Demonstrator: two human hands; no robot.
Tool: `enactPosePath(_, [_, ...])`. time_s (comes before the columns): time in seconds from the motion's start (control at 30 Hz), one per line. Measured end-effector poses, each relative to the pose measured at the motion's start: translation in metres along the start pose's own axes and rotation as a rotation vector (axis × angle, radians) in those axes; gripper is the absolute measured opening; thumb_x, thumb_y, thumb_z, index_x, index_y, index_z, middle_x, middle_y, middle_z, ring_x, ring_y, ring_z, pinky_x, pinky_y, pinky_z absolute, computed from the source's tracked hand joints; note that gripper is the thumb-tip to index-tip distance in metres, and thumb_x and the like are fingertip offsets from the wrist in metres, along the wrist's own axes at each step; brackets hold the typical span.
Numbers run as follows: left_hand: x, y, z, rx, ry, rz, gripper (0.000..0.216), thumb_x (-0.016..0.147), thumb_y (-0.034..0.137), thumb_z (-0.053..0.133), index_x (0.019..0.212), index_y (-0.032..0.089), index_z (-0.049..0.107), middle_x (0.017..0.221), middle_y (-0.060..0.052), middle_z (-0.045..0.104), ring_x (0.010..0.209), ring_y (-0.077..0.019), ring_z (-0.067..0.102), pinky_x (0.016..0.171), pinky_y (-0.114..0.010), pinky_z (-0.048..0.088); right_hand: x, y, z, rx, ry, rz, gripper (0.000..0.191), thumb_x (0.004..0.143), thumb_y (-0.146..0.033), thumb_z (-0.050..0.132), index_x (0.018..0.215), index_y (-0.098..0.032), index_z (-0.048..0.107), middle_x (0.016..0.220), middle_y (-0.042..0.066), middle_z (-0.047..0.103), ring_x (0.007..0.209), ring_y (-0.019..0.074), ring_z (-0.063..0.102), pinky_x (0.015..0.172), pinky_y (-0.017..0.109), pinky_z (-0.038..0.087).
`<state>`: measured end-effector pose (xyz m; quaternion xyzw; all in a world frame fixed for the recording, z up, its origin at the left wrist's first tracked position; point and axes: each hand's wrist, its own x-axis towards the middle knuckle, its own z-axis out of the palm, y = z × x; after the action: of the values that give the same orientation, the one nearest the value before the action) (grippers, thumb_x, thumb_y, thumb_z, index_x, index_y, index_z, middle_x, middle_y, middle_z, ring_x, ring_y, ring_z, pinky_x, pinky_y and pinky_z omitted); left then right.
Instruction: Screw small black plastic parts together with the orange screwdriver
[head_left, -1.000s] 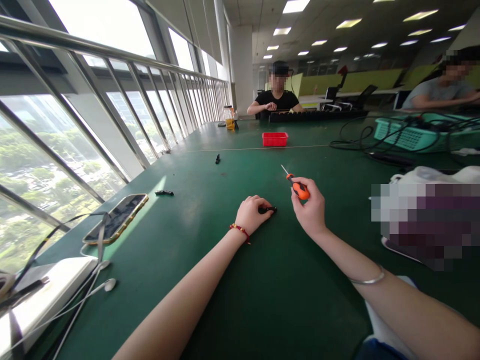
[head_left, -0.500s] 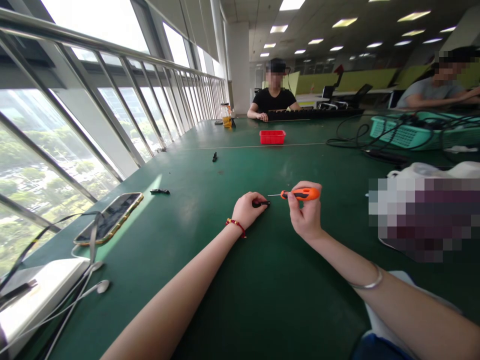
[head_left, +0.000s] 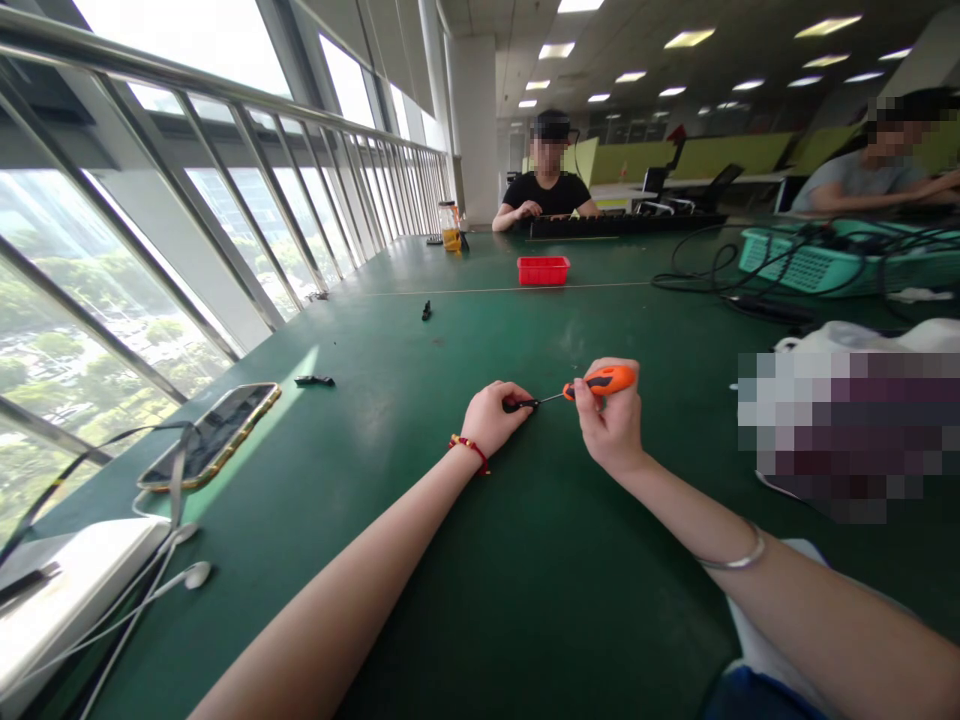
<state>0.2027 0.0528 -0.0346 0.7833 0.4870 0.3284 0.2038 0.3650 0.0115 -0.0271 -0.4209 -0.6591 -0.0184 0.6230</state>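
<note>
My left hand [head_left: 493,418] rests on the green table [head_left: 480,560], its fingers closed around a small black part [head_left: 520,406] whose right end sticks out past the fingertips. In my right hand [head_left: 613,425] is a screwdriver [head_left: 609,381] with an orange and black handle. Its thin metal shaft points left and slightly down, and the tip meets the exposed end of the black part. Whether the tip sits in a screw is too small to tell. Similar small black pieces lie farther off: one piece [head_left: 315,381] left of my hands, another piece [head_left: 427,311] toward the back.
A red tray [head_left: 543,270] stands toward the back. On the left are a phone [head_left: 214,437], white earphones [head_left: 196,575] and a railing. To the right are a teal basket [head_left: 806,262] with cables and a white bag [head_left: 847,340]. Two people sit beyond.
The screwdriver has tilted, handle up and tip down, and its tip has come from just above the black part onto its end. My left hand keeps its hold.
</note>
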Motion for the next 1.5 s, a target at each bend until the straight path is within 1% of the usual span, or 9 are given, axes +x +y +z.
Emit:
enactPosePath(0.33, [0.0, 0.0, 0.0, -0.008, -0.004, -0.014, 0.011, 0.073, 0.019, 0.063, 0.082, 0.017, 0.069, 0.082, -0.002, 0.065, 0.076, -0.0133, 0.059, 0.072, -0.026, 0.048, 0.001, 0.001, 0.0, -0.018, -0.011, 0.019, 0.016, 0.084, -0.032, 0.05, 0.087, -0.023, 0.036, 0.07, -0.003, 0.045, 0.049, 0.0104, 0.043, 0.051, 0.027, 0.04])
enactPosePath(0.5, [0.0, -0.001, 0.0, -0.009, 0.0, -0.003, 0.012, 0.073, 0.019, 0.062, 0.082, 0.017, 0.069, 0.082, -0.002, 0.065, 0.077, -0.0135, 0.059, 0.072, -0.026, 0.048, 0.001, -0.001, 0.0, -0.01, 0.006, 0.017, 0.016, 0.083, -0.031, 0.05, 0.087, -0.024, 0.036, 0.069, -0.003, 0.045, 0.048, 0.0104, 0.042, 0.05, 0.027, 0.04])
enactPosePath(0.7, [0.0, -0.001, 0.0, -0.008, 0.0, -0.006, 0.011, 0.073, 0.019, 0.063, 0.082, 0.018, 0.07, 0.082, -0.002, 0.065, 0.076, -0.0133, 0.059, 0.072, -0.025, 0.048, 0.001, -0.001, 0.0, -0.017, -0.014, 0.021, 0.016, 0.084, -0.032, 0.05, 0.087, -0.024, 0.036, 0.069, -0.003, 0.046, 0.049, 0.0107, 0.044, 0.051, 0.027, 0.041])
enactPosePath(0.9, [0.0, -0.001, 0.0, -0.033, -0.001, 0.002, 0.013, 0.072, 0.018, 0.063, 0.083, 0.017, 0.07, 0.083, -0.002, 0.065, 0.075, -0.013, 0.06, 0.073, -0.025, 0.049, 0.003, -0.005, -0.001, -0.017, -0.004, 0.028, 0.02, 0.081, -0.032, 0.055, 0.083, -0.023, 0.038, 0.064, -0.006, 0.042, 0.045, 0.0085, 0.041, 0.048, 0.025, 0.039])
enactPosePath(1.03, [-0.001, 0.0, 0.0, -0.029, -0.009, 0.019, 0.016, 0.07, 0.014, 0.062, 0.083, 0.018, 0.07, 0.084, -0.001, 0.065, 0.075, -0.0124, 0.06, 0.075, -0.025, 0.05, 0.004, -0.009, -0.001, -0.008, 0.008, 0.08, 0.024, 0.079, -0.034, 0.058, 0.079, -0.023, 0.038, 0.065, -0.006, 0.043, 0.045, 0.0074, 0.042, 0.046, 0.023, 0.038])
enactPosePath(1.17, [-0.001, 0.001, 0.0, -0.023, -0.009, 0.02, 0.019, 0.069, 0.013, 0.061, 0.084, 0.019, 0.07, 0.085, -0.001, 0.066, 0.076, -0.0128, 0.061, 0.076, -0.025, 0.05, 0.004, -0.011, 0.0, 0.019, 0.019, 0.107, 0.024, 0.074, -0.029, 0.059, 0.086, -0.024, 0.038, 0.07, -0.005, 0.046, 0.044, 0.0074, 0.044, 0.043, 0.024, 0.04])
enactPosePath(1.33, [-0.001, 0.001, 0.001, -0.008, 0.001, 0.02, 0.02, 0.068, 0.014, 0.06, 0.084, 0.019, 0.071, 0.084, -0.001, 0.067, 0.076, -0.0134, 0.061, 0.075, -0.025, 0.05, 0.002, -0.013, 0.0, -0.008, -0.011, -0.011, 0.03, 0.068, -0.019, 0.055, 0.091, -0.025, 0.035, 0.066, -0.005, 0.042, 0.049, 0.0116, 0.046, 0.052, 0.029, 0.044])
enactPosePath(1.4, [-0.001, 0.001, 0.0, -0.009, -0.001, 0.023, 0.02, 0.068, 0.013, 0.059, 0.084, 0.018, 0.071, 0.083, -0.001, 0.066, 0.075, -0.0133, 0.061, 0.075, -0.025, 0.05, 0.002, -0.014, 0.0, 0.002, -0.017, -0.011, 0.032, 0.069, -0.019, 0.056, 0.092, -0.025, 0.035, 0.067, -0.005, 0.043, 0.048, 0.0112, 0.046, 0.051, 0.029, 0.044])
enactPosePath(1.5, [-0.001, 0.002, 0.0, -0.008, -0.005, 0.023, 0.021, 0.068, 0.013, 0.059, 0.085, 0.018, 0.071, 0.083, -0.002, 0.066, 0.075, -0.0136, 0.061, 0.075, -0.025, 0.05, 0.002, -0.014, 0.0, 0.025, 0.0, 0.039, 0.032, 0.072, -0.024, 0.061, 0.093, -0.024, 0.037, 0.071, -0.005, 0.046, 0.048, 0.0093, 0.045, 0.05, 0.027, 0.044])
